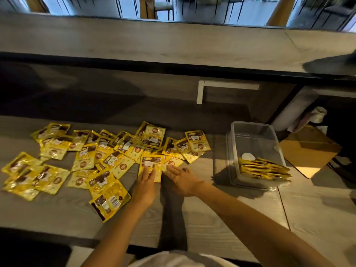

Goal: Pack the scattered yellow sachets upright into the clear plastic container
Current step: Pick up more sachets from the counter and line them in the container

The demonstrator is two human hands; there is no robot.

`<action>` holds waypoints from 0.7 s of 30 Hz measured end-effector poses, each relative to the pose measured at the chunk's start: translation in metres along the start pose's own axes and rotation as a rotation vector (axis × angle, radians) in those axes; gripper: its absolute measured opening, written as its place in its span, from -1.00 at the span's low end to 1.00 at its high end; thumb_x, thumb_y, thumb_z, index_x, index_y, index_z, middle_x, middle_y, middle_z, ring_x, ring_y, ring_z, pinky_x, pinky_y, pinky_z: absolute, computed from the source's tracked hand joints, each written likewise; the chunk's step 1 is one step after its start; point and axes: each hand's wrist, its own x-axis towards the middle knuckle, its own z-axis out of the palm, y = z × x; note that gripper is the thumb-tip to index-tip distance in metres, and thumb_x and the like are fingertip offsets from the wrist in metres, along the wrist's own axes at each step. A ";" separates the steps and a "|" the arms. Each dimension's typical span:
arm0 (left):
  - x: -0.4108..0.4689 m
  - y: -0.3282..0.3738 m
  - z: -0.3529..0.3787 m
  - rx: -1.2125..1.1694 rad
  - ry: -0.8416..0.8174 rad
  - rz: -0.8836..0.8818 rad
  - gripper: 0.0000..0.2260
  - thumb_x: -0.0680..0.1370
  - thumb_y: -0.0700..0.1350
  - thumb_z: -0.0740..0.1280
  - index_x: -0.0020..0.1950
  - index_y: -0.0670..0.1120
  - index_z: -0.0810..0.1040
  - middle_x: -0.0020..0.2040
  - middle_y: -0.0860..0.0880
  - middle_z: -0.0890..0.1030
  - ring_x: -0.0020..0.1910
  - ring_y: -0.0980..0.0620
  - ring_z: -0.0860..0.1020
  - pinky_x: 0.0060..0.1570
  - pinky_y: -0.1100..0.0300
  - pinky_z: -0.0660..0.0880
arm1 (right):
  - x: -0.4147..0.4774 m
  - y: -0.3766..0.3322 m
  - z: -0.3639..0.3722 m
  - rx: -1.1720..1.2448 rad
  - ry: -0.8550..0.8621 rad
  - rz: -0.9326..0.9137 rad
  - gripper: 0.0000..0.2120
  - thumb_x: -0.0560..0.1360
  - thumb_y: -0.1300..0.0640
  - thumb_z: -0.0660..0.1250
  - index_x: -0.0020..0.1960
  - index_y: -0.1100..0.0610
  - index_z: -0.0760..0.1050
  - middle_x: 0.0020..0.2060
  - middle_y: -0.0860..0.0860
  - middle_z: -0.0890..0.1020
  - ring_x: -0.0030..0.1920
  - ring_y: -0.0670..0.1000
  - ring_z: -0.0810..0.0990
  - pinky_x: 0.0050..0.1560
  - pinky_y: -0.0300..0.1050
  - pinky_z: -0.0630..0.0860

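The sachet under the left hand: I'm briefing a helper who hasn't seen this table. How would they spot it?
Start at the clear plastic container on the right, then go left to the near edge of the yellow spread. The sachet lies flat, and it alone has the straight fingers of the left hand resting on its lower half.

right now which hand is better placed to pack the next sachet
Right hand: it lies nearer the clear container, open at a sachet; the left hand rests on another sachet, farther off.
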 end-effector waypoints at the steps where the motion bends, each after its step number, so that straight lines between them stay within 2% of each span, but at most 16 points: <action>1: -0.003 -0.001 0.004 0.019 0.005 0.013 -0.40 0.58 -0.35 0.05 0.55 -0.02 -0.11 0.56 -0.09 -0.18 0.55 -0.10 -0.10 0.47 0.03 0.13 | 0.000 0.000 0.002 -0.023 0.027 0.005 -0.41 0.58 0.12 0.13 0.53 0.10 -0.06 0.54 0.08 -0.04 0.54 0.11 -0.05 0.48 0.19 -0.04; 4: -0.014 0.004 0.010 0.043 0.033 0.011 -0.44 0.60 -0.28 0.06 0.55 -0.02 -0.08 0.57 -0.10 -0.13 0.55 -0.11 -0.07 0.46 -0.04 0.11 | -0.010 0.003 0.005 -0.035 0.132 0.036 -0.51 0.56 0.11 0.11 0.47 0.15 0.13 0.47 0.15 0.23 0.49 0.17 0.14 0.50 0.16 -0.02; 6: -0.021 0.012 0.010 0.048 0.057 0.011 -0.46 0.60 -0.27 0.07 0.54 -0.01 0.00 0.56 -0.12 -0.02 0.52 -0.14 0.04 0.41 -0.05 0.17 | -0.022 0.008 0.011 -0.054 0.195 0.016 -0.59 0.54 0.13 0.12 0.37 0.18 0.30 0.34 0.20 0.43 0.40 0.16 0.32 0.50 0.12 0.03; 8: -0.024 0.020 0.011 0.035 0.115 0.022 -0.52 0.60 -0.26 0.09 0.52 -0.02 0.13 0.49 -0.14 0.19 0.43 -0.15 0.24 0.30 -0.01 0.30 | -0.034 0.015 0.023 -0.107 0.401 -0.037 -0.70 0.44 0.15 0.23 0.14 0.19 0.53 0.05 0.18 0.64 0.14 0.15 0.57 0.38 0.05 0.31; 9: -0.024 0.022 0.011 0.012 0.147 0.020 -0.55 0.60 -0.23 0.11 0.49 -0.02 0.20 0.44 -0.13 0.27 0.37 -0.15 0.32 0.24 0.01 0.35 | -0.039 0.020 0.029 -0.115 0.507 -0.042 -0.77 0.38 0.13 0.27 -0.02 0.16 0.60 -0.11 0.13 0.69 -0.02 0.12 0.64 0.25 0.00 0.46; 10: -0.024 0.023 0.011 -0.016 0.173 0.008 -0.59 0.60 -0.21 0.13 0.46 -0.04 0.25 0.40 -0.12 0.31 0.33 -0.14 0.36 0.21 0.03 0.38 | -0.044 0.023 0.033 -0.109 0.581 -0.026 -0.82 0.37 0.10 0.27 -0.14 0.12 0.61 -0.21 0.07 0.70 -0.13 0.08 0.66 0.15 -0.07 0.52; 13: -0.021 0.022 0.012 -0.083 0.242 0.009 -0.60 0.58 -0.15 0.22 0.42 -0.09 0.28 0.38 -0.12 0.31 0.34 -0.11 0.33 0.23 0.06 0.38 | -0.050 0.022 0.039 -0.001 0.637 0.137 -0.71 0.41 0.01 0.14 -0.29 0.10 0.58 -0.40 0.02 0.65 -0.34 0.02 0.64 0.04 -0.16 0.46; 14: -0.018 0.020 0.012 -0.099 0.242 0.035 -0.54 0.57 -0.13 0.25 0.45 -0.09 0.23 0.43 -0.13 0.26 0.39 -0.11 0.28 0.28 0.06 0.35 | -0.049 0.022 0.040 0.037 0.689 0.198 -0.71 0.40 0.01 0.15 -0.29 0.13 0.57 -0.41 0.04 0.63 -0.35 0.05 0.63 -0.01 -0.14 0.46; 16: -0.010 0.017 0.012 -0.113 0.151 0.100 -0.37 0.55 -0.11 0.30 0.53 -0.09 0.04 0.54 -0.10 0.06 0.53 -0.11 0.05 0.43 0.03 0.20 | -0.048 0.019 0.035 0.203 0.676 0.323 -0.69 0.43 -0.02 0.27 -0.02 0.21 0.54 -0.15 0.14 0.62 -0.09 0.16 0.61 0.02 -0.05 0.46; 18: -0.005 0.016 0.008 -0.083 0.004 0.148 -0.26 0.53 -0.10 0.33 0.54 -0.07 -0.09 0.57 -0.05 -0.08 0.55 -0.05 -0.12 0.50 -0.01 0.06 | -0.049 0.015 0.030 0.307 0.501 0.494 -0.43 0.41 -0.14 0.35 0.25 0.22 0.35 0.16 0.14 0.46 0.20 0.16 0.43 0.19 0.06 0.39; 19: -0.003 0.016 0.007 -0.066 -0.041 0.157 -0.25 0.52 -0.09 0.34 0.54 -0.06 -0.10 0.57 -0.04 -0.07 0.55 -0.05 -0.11 0.50 -0.01 0.05 | -0.050 0.015 0.029 0.312 0.427 0.552 -0.34 0.39 -0.18 0.36 0.30 0.21 0.28 0.23 0.12 0.38 0.27 0.14 0.35 0.25 0.06 0.34; 21: -0.003 0.016 0.006 -0.065 -0.050 0.141 -0.25 0.50 -0.08 0.37 0.54 -0.07 -0.02 0.55 -0.08 0.05 0.53 -0.09 0.03 0.45 0.03 0.12 | -0.052 0.016 0.024 0.314 0.330 0.613 -0.26 0.36 -0.17 0.40 0.34 0.21 0.22 0.29 0.12 0.30 0.34 0.14 0.26 0.30 0.07 0.30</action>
